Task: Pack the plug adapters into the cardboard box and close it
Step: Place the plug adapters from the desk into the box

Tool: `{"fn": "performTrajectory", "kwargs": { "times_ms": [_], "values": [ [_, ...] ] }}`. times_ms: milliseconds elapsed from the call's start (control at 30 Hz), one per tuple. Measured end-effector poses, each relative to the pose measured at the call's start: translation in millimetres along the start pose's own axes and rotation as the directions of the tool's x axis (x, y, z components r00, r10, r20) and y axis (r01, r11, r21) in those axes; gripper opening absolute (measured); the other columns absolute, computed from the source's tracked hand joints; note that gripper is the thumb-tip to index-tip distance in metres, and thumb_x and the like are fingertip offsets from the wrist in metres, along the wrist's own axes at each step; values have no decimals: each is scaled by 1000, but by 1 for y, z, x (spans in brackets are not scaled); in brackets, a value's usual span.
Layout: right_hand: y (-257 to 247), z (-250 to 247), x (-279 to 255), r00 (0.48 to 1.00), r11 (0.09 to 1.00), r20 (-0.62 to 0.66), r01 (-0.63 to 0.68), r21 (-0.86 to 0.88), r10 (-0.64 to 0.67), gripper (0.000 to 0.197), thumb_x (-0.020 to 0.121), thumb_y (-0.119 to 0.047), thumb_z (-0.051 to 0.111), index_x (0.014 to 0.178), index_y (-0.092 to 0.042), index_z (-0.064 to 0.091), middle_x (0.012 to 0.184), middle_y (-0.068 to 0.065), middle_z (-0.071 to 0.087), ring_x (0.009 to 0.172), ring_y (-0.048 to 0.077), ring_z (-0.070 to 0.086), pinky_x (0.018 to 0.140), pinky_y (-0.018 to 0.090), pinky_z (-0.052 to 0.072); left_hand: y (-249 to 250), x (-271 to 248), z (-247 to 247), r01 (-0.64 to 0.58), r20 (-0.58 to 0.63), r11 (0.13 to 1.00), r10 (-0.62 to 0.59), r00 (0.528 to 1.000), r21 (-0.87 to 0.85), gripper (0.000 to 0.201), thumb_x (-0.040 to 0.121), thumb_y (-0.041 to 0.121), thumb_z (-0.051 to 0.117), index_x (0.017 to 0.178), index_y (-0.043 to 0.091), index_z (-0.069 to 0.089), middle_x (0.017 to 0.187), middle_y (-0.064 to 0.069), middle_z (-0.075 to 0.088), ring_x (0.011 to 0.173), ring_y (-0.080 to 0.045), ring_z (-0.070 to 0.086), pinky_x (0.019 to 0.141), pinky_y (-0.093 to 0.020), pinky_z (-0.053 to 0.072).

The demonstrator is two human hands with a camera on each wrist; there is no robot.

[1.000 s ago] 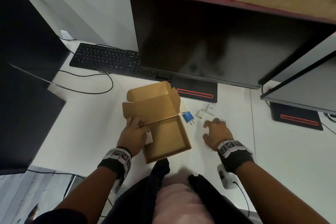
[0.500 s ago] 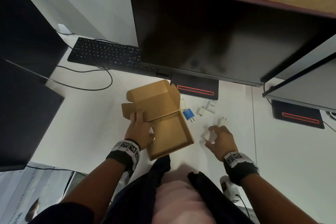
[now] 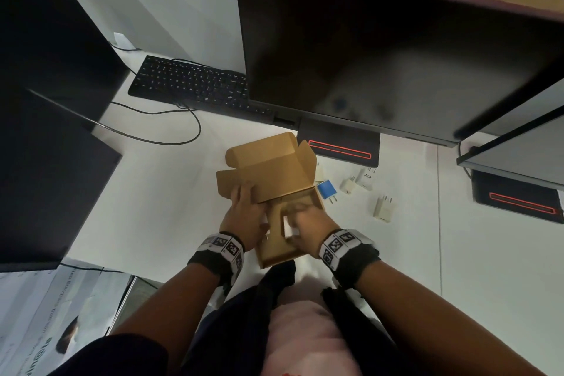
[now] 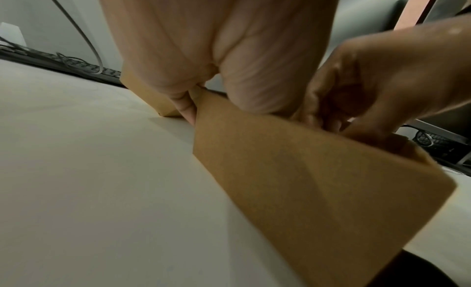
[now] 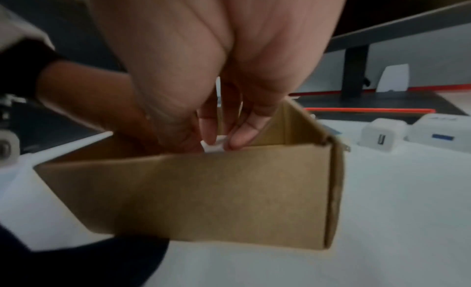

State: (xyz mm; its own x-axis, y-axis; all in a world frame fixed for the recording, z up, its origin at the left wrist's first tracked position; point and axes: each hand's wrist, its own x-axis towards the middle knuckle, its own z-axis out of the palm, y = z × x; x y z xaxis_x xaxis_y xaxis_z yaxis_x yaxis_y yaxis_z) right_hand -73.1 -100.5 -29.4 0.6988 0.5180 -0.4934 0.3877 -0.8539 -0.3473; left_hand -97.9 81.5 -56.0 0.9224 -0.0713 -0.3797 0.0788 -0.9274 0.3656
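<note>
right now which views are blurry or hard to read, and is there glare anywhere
Head view: fairly sharp, wide-angle bending at the edges, the monitor shows faint reflections, no strong glare. Left wrist view: dim, the left hand fills the top, soft and close. Right wrist view: motion-blurred, the right hand and cardboard box smeared, the white adapter barely legible.

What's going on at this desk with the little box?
A person is packing plug adapters into an open brown cardboard box. The left hand grips the box's side, while the right hand lowers a white plug adapter inside. A blue adapter and three more white adapters wait on the white desk. The lid is up.
</note>
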Motion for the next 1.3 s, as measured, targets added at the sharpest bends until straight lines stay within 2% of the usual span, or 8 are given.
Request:
{"fn": "performTrajectory", "kwargs": {
  "times_ms": [267, 467, 600, 733, 833, 933, 1133, 1300],
  "values": [
    [-4, 29, 23, 999, 996, 34, -28, 80, 25, 45, 90, -7, 57, 135, -8, 56, 140, 20, 45, 122, 41, 51, 98, 47, 47, -6, -3, 3, -23, 46, 997, 27, 999, -77, 62, 69, 33, 74, 125, 51, 54, 150, -10, 11, 138, -43, 8, 106, -53, 40],
    [12, 26, 16, 998, 1000, 63, 21, -13, -20, 59, 90, -27, 57, 147, -28, 40, 139, 16, 38, 123, 39, 45, 102, 46, 46, -2, -3, 3, -4, -6, 997, 3, 1000, -82, 47, 69, 46, 77, 114, 48, 64, 149, -9, 18, 134, -39, 15, 103, -54, 44],
    [22, -8, 1, 967, 982, -254, 70, 175, -24, 27, 93, -29, 54, 118, -24, 64, 110, 6, 61, 97, 28, 61, 83, 42, 52, 1, -2, 3, 37, -5, 996, -37, 999, -86, 40, 75, 39, 73, 114, 46, 65, 148, -8, 17, 135, -37, 13, 96, -52, 51],
    [64, -35, 0, 837, 955, -493, -110, 274, 237, 15, 92, -28, 58, 100, -23, 69, 101, 5, 63, 89, 24, 60, 80, 42, 55, 1, -3, 5, 37, -43, 996, -41, 998, -87, 40, 75, 37, 74, 113, 42, 66, 145, -6, 20, 135, -34, 14, 90, -52, 55],
    [105, -48, 4, 826, 880, -303, -451, 150, 475, 41, 91, -21, 62, 131, -24, 57, 138, 14, 44, 123, 35, 47, 98, 48, 50, 1, -2, 7, 41, -57, 994, -47, 997, -105, 40, 74, 34, 73, 112, 42, 66, 144, -5, 19, 135, -33, 15, 87, -52, 56],
    [135, -45, 4, 834, 844, -149, -537, 9, 532, 64, 86, -11, 61, 145, -32, 44, 154, 11, 29, 134, 37, 35, 104, 50, 46, 0, -2, 8, 41, -66, 992, -49, 997, -122, 41, 73, 32, 73, 112, 42, 66, 144, -4, 20, 135, -32, 15, 87, -52, 56],
    [147, -16, -1, 850, 856, -129, -517, -9, 511, 65, 86, -4, 65, 142, -33, 47, 131, 14, 40, 119, 36, 48, 97, 45, 52, 0, -2, 8, 49, -45, 995, -54, 998, -89, 43, 74, 36, 74, 115, 44, 63, 145, -3, 19, 138, -34, 13, 90, -53, 55],
    [139, -6, -10, 774, 808, -234, -547, 220, 588, 48, 87, -10, 69, 132, -21, 54, 130, 14, 33, 100, 38, 61, 87, 41, 56, 0, -2, 9, 34, -69, 996, -39, 997, -80, 42, 73, 37, 76, 114, 43, 65, 145, -4, 20, 137, -34, 15, 90, -52, 56]
  ]
}}
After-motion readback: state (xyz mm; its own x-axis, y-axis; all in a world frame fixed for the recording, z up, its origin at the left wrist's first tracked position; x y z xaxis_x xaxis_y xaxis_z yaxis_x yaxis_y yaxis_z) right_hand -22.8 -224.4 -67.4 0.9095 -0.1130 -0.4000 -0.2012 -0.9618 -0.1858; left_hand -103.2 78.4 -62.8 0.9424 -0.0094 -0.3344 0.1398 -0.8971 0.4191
